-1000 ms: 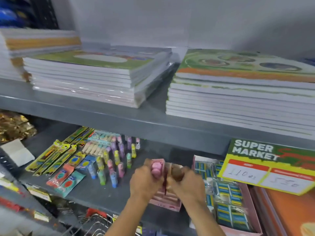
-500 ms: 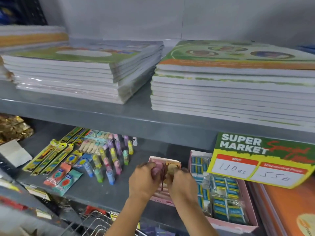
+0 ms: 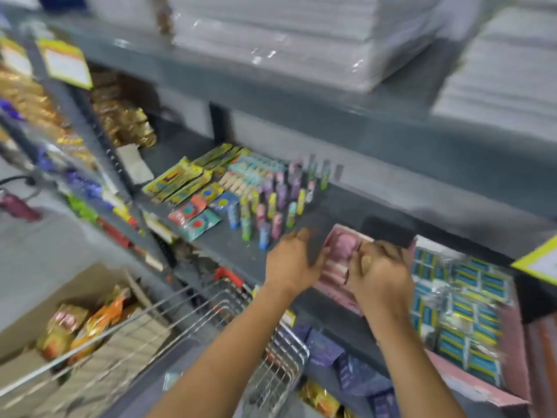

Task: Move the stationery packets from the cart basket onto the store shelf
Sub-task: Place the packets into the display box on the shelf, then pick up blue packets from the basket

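Note:
A pink stationery packet (image 3: 339, 260) lies on the grey store shelf (image 3: 229, 245), on top of a pink stack. My left hand (image 3: 291, 263) rests at its left edge with the fingers spread, apart from the packet's top. My right hand (image 3: 379, 271) is curled over the packet's right side, holding a small brownish piece against it. The wire cart basket (image 3: 217, 336) stands below the shelf edge, under my left forearm. The picture is blurred by motion.
Small coloured bottles (image 3: 271, 206) and yellow-green packets (image 3: 180, 182) stand left of my hands. A pink tray of blue-yellow packets (image 3: 461, 315) sits to the right. Wrapped book stacks (image 3: 301, 37) fill the upper shelf. A cardboard box with snack bags (image 3: 81, 324) sits low left.
The view has swung down and to the left, bringing the cart basket and box into sight. My left hand has opened and slid off the packet to its left edge.

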Available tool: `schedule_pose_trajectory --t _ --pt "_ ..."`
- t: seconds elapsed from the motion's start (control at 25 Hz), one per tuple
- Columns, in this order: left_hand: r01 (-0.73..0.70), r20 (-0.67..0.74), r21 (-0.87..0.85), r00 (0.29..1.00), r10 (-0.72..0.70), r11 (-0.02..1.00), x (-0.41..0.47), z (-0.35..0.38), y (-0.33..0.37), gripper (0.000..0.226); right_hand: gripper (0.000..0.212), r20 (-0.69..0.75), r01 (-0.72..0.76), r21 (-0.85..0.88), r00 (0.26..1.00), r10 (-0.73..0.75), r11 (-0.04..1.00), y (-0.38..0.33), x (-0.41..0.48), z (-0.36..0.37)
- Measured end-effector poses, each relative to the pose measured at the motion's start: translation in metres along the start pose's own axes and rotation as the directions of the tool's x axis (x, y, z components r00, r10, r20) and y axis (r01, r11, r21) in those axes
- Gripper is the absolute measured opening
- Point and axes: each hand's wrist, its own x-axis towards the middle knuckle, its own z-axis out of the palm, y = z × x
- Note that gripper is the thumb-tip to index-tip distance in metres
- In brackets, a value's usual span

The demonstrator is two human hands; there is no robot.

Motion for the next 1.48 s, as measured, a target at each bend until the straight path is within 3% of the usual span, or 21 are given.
schedule_pose_trajectory --t 0.08,0.24,0.36,0.44,0.48,0.56,0.68,0.72,0.76,0.88,1.0,1.16,1.28,1.48 --pt "0.031 -0.088 -0.045 0.996 -0.035 0.998 -0.019 -0.022 -0.023 0.045 0.011 -0.016 0.094 0.020 0.995 -0.094 0.995 -0.018 -0.004 0.006" --pt "0.182 -0.225 -0.129 0.952 -0.208 0.975 -0.068 -0.061 -0.086 0.037 0.016 0.102 0.220 0.223 0.964 -0.247 0.950 -0.076 -0.027 0.045" --pt "0.343 -0.262 -0.144 0.892 -0.369 0.928 -0.108 -0.071 -0.145 0.033 0.015 0.192 0.317 0.314 0.902 -0.387 0.895 -0.118 -0.060 0.079" --pt "0.485 -0.263 -0.184 0.814 -0.518 0.855 -0.140 -0.066 -0.187 0.033 0.014 0.300 0.358 0.360 0.830 -0.471 0.861 -0.145 -0.087 0.107" --pt "0.564 -0.246 -0.215 0.759 -0.603 0.797 -0.157 -0.057 -0.208 0.033 0.013 0.354 0.374 0.377 0.787 -0.505 0.847 -0.155 -0.101 0.120" --pt "0.737 -0.147 -0.356 0.562 -0.814 0.574 -0.197 -0.031 -0.252 0.035 0.013 0.460 0.440 0.391 0.668 -0.585 0.809 -0.174 -0.133 0.153" --pt "0.820 0.196 -0.573 0.148 -0.969 0.010 -0.259 0.023 -0.292 0.038 0.018 0.609 0.535 0.415 0.439 -0.661 0.736 -0.192 -0.183 0.205" --pt "0.831 0.264 -0.551 0.082 -0.961 -0.081 -0.278 0.042 -0.297 0.038 0.021 0.657 0.561 0.415 0.359 -0.663 0.716 -0.195 -0.199 0.220" --pt "0.868 0.290 -0.487 0.055 -0.955 -0.098 -0.296 0.061 -0.303 0.039 0.023 0.701 0.596 0.413 0.274 -0.658 0.688 -0.198 -0.216 0.240" --pt "0.967 0.295 -0.245 0.149 -0.944 0.076 -0.325 0.101 -0.310 0.045 0.025 0.811 0.715 0.381 0.045 -0.583 0.586 -0.202 -0.258 0.293" --pt "0.957 0.283 -0.079 0.291 -0.914 0.280 -0.327 0.132 -0.321 0.061 0.026 0.832 0.798 0.387 -0.086 -0.548 0.462 -0.204 -0.286 0.338" --pt "0.915 0.231 0.069 0.372 -0.899 0.396 -0.324 0.152 -0.333 0.068 0.044 0.884 0.800 0.348 -0.106 -0.456 0.488 -0.209 -0.307 0.382" --pt "0.787 0.197 0.274 0.517 -0.833 0.553 -0.324 0.155 -0.333 0.063 0.056 0.889 0.814 0.325 -0.091 -0.448 0.481 -0.207 -0.318 0.392" --pt "0.814 0.269 0.213 0.483 -0.833 0.541 -0.325 0.156 -0.343 0.049 0.062 0.884 0.784 0.346 -0.088 -0.459 0.516 -0.203 -0.320 0.390"
